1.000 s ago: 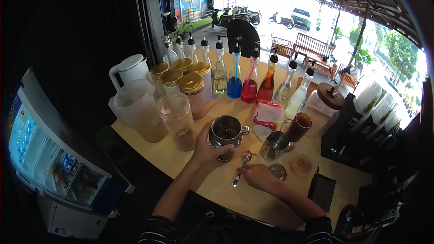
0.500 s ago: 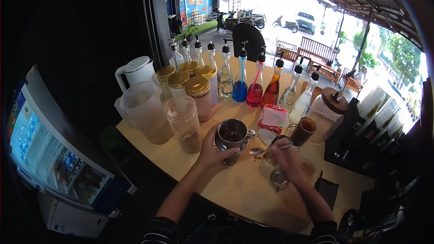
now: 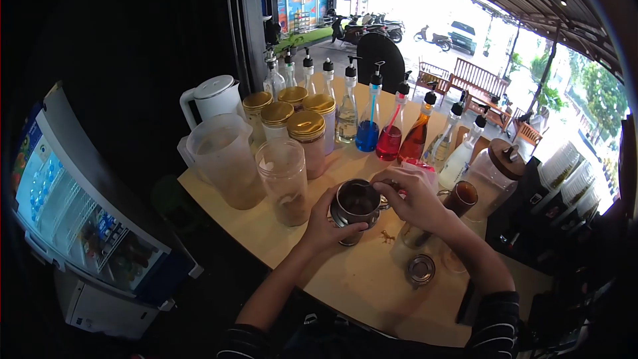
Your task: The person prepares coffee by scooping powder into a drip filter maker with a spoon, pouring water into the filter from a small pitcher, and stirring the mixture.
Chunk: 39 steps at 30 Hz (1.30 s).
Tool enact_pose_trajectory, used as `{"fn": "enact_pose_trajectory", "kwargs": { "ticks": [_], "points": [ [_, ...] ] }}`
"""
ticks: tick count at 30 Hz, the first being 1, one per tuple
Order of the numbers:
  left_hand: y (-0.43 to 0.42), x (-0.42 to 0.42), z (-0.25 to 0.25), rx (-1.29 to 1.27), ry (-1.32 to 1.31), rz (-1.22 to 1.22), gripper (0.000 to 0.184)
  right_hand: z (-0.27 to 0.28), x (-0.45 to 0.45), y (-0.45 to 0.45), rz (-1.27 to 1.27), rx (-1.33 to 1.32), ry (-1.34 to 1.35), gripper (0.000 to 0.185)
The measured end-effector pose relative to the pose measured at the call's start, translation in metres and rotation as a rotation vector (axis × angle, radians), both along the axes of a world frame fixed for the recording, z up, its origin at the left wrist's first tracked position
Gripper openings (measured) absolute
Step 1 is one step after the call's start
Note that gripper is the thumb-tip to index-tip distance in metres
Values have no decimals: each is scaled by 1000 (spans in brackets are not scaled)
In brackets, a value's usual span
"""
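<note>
My left hand [image 3: 327, 224] is wrapped round a metal cup [image 3: 357, 205] from its left side, thumb across the front. The cup sits over a glass on the wooden counter [image 3: 332, 279], with dark contents inside. At the cup's right rim, my right hand [image 3: 409, 193] pinches a metal spoon [image 3: 369, 185], whose bowl end is inside the cup. Brown crumbs [image 3: 387, 237] lie on the counter right of the cup. A small round metal lid [image 3: 421, 269] rests farther right, below my right forearm.
Left of the cup stand a tall clear container [image 3: 282, 179], a plastic pitcher [image 3: 226, 163] and gold-lidded jars [image 3: 306, 126]. Pump bottles [image 3: 367, 129] line the back. To the right are a glass of brown drink [image 3: 461, 197], a large jar [image 3: 488, 173] and stacked cups [image 3: 561, 163].
My right hand picked the spoon up from the counter and brought it up and left to the cup. My left hand keeps its hold. The view has shifted slightly.
</note>
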<state>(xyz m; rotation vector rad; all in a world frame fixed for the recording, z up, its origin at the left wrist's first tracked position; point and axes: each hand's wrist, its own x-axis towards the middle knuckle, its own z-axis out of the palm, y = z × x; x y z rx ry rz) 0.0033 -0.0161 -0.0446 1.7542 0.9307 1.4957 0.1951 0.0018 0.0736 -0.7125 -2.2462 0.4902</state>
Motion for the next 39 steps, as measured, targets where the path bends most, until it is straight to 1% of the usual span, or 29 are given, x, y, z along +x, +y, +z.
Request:
{"fn": "enact_pose_trajectory", "kwargs": {
  "ticks": [1,3,4,6,7,9,10,12,15,19,22,24,25,27,28,30,31,33,37,39],
  "points": [
    [0,0,1,5,10,-8,82,1,1,1,7,-1,0,9],
    [0,0,2,4,12,2,82,2,6,2,116,-40,-80,12],
    [-1,0,2,3,12,5,82,6,6,2,122,-42,-80,12],
    [-1,0,4,-17,9,4,83,12,7,2,63,10,-168,14],
    [-1,0,4,-32,9,-2,83,10,7,3,64,6,-167,14],
    [-2,1,5,-27,10,3,83,6,7,6,168,0,-126,14],
    [-2,1,5,-21,8,10,83,9,8,6,169,-1,-124,14],
    [-1,0,5,-21,11,6,83,19,9,4,122,-36,-212,14],
    [-2,1,4,-24,8,-2,82,7,7,13,179,24,-140,14],
    [-1,0,3,-18,17,8,83,16,8,6,139,-37,-205,13],
    [-3,1,9,-38,-10,-19,83,12,6,9,141,40,-165,13],
    [-2,0,7,-29,-1,-10,82,13,6,6,169,-60,-170,13],
    [-2,0,6,-23,6,-1,81,13,5,7,169,-60,-171,13],
    [-3,1,7,-27,-5,-9,81,10,2,8,121,33,-174,13],
    [-3,2,8,-28,-16,-16,80,10,3,7,118,34,-173,13],
    [-1,1,6,-14,-6,-7,80,11,3,4,177,-55,-146,13],
    [-1,1,5,-2,1,6,80,11,2,4,180,-55,-147,13],
    [-2,1,5,-9,-1,2,80,10,1,4,116,29,-180,13],
    [-1,0,4,-11,-6,-1,79,10,2,5,166,0,-130,12],
    [-3,1,5,-19,-14,-5,79,12,3,5,95,76,-203,12]
  ]
}}
